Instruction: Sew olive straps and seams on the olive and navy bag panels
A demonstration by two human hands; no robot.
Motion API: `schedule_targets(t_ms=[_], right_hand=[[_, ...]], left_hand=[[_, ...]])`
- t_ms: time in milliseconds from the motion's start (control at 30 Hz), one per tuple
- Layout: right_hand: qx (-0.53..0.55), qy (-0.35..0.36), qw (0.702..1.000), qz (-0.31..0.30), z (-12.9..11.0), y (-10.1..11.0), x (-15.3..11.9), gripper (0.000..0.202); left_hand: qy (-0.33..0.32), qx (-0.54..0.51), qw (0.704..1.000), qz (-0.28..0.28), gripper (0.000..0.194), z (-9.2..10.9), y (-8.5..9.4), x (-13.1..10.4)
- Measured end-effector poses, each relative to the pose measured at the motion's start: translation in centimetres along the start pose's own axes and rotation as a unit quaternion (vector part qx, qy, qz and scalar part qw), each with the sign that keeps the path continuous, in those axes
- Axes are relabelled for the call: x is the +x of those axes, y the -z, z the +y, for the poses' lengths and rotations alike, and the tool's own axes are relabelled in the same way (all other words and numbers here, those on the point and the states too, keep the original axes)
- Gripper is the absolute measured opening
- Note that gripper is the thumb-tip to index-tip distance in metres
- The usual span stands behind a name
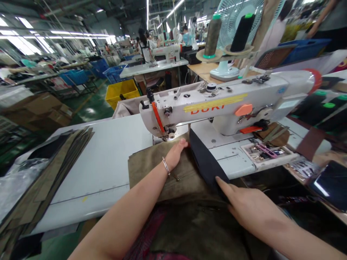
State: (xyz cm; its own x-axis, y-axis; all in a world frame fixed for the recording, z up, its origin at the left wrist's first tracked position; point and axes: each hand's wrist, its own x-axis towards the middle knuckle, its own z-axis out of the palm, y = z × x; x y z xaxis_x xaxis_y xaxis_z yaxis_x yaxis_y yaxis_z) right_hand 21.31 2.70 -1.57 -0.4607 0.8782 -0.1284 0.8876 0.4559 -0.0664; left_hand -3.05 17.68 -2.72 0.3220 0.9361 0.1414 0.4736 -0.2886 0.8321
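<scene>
A white sewing machine (pixel 200 104) stands on the white table, its needle area lit over the far edge of an olive fabric piece (pixel 151 166). My left hand (pixel 176 153), with a bracelet at the wrist, presses on that fabric close to the needle, fingers together. A dark, navy-looking fabric strip (pixel 204 159) lies along the olive fabric's right side. My right hand (pixel 238 198) grips the strip's near end, index finger on top and thumb hidden beneath. The olive cloth hangs over the table's front edge toward my lap.
Stacked olive strips (pixel 62 162) lie at the table's left. On the right are a tray (pixel 271 162) of small tools, a phone-like dark device (pixel 330 186) and thread cones. Behind the machine are a yellow bin (pixel 121 92), a fan (pixel 241 25) and people farther off.
</scene>
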Motion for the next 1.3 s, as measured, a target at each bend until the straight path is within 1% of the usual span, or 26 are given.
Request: schedule_targets(t_ms=[67, 133, 167, 233, 267, 300, 333, 367, 433, 500, 567, 633, 700, 767, 833, 867, 967, 1033, 1133, 1300], right_hand=[[-0.014, 0.083, 0.995, -0.05, -1.6, 1.6, 1.8, 0.066], [0.031, 0.149, 0.986, -0.062, -2.3, 3.2, 3.9, 0.052], [0.067, 0.164, 0.983, -0.043, -2.3, 3.9, 5.2, 0.044], [0.133, 0.154, 0.978, 0.038, -1.5, 4.6, 8.3, 0.035], [0.157, 0.134, 0.973, 0.101, -1.0, 4.5, 10.0, 0.037], [0.165, 0.121, 0.968, 0.144, -0.6, 4.2, 11.6, 0.039], [0.167, 0.118, 0.964, 0.17, -0.2, 3.6, 13.1, 0.04], [0.165, 0.122, 0.961, 0.183, 0.1, 2.9, 14.2, 0.042], [0.153, 0.144, 0.961, 0.178, 0.3, 1.3, 15.5, 0.048], [0.141, 0.157, 0.963, 0.169, 0.3, 0.0, 15.3, 0.051], [0.124, 0.143, 0.967, 0.168, 0.0, -0.5, 14.3, 0.048], [0.1, 0.105, 0.975, 0.167, -0.6, -0.5, 13.7, 0.044], [0.077, 0.089, 0.98, 0.163, -1.5, -0.3, 13.9, 0.048], [0.063, 0.114, 0.978, 0.16, -2.3, -0.3, 15.0, 0.059], [0.056, 0.145, 0.975, 0.156, -2.6, -0.6, 16.4, 0.068], [0.054, 0.151, 0.975, 0.151, -2.4, -0.8, 17.0, 0.07], [0.05, 0.138, 0.979, 0.139, -0.6, -1.2, 18.2, 0.071], [0.037, 0.123, 0.983, 0.135, 1.1, -1.4, 18.3, 0.071], [0.013, 0.109, 0.985, 0.135, 3.5, -1.6, 17.7, 0.072], [-0.007, 0.09, 0.985, 0.144, 6.1, -2.3, 16.2, 0.072]], left_hand=[[0.002, 0.0, 1.0, 0.009, 0.043, -0.2, -0.3, 0.1], [0.005, 0.017, 1.0, 0.026, 0.039, -0.3, -0.7, 0.3], [0.008, 0.027, 0.999, 0.036, 0.036, -0.3, -0.9, 0.5], [0.01, 0.046, 0.998, 0.044, 0.027, -0.2, -1.1, 1.1], [0.007, 0.053, 0.998, 0.043, 0.024, -0.2, -1.1, 1.4], [0.003, 0.059, 0.997, 0.042, 0.024, -0.2, -1.0, 1.6], [0.0, 0.065, 0.997, 0.041, 0.025, -0.1, -0.8, 1.6], [-0.001, 0.071, 0.997, 0.043, 0.029, -0.1, -0.4, 1.4], [0.008, 0.084, 0.995, 0.053, 0.038, -0.2, 0.6, -0.1], [0.026, 0.104, 0.992, 0.071, 0.046, -0.4, 1.9, -3.1], [0.037, 0.164, 0.983, 0.073, 0.051, -0.6, 3.0, -6.7], [0.034, 0.287, 0.957, 0.031, 0.054, -0.8, 3.6, -9.7], [0.024, 0.376, 0.926, -0.009, 0.056, -0.9, 3.7, -11.4], [0.016, 0.407, 0.913, -0.024, 0.057, -1.2, 3.9, -11.5], [0.014, 0.406, 0.913, -0.03, 0.055, -1.6, 4.4, -10.7], [0.02, 0.402, 0.915, -0.022, 0.055, -1.9, 4.8, -10.2], [0.052, 0.402, 0.914, 0.028, 0.055, -2.6, 6.2, -9.3], [0.051, 0.413, 0.909, 0.036, 0.053, -3.0, 6.6, -9.1], [0.026, 0.424, 0.905, 0.006, 0.053, -3.1, 6.1, -9.0], [0.005, 0.424, 0.906, -0.013, 0.058, -2.6, 3.8, -8.1]])
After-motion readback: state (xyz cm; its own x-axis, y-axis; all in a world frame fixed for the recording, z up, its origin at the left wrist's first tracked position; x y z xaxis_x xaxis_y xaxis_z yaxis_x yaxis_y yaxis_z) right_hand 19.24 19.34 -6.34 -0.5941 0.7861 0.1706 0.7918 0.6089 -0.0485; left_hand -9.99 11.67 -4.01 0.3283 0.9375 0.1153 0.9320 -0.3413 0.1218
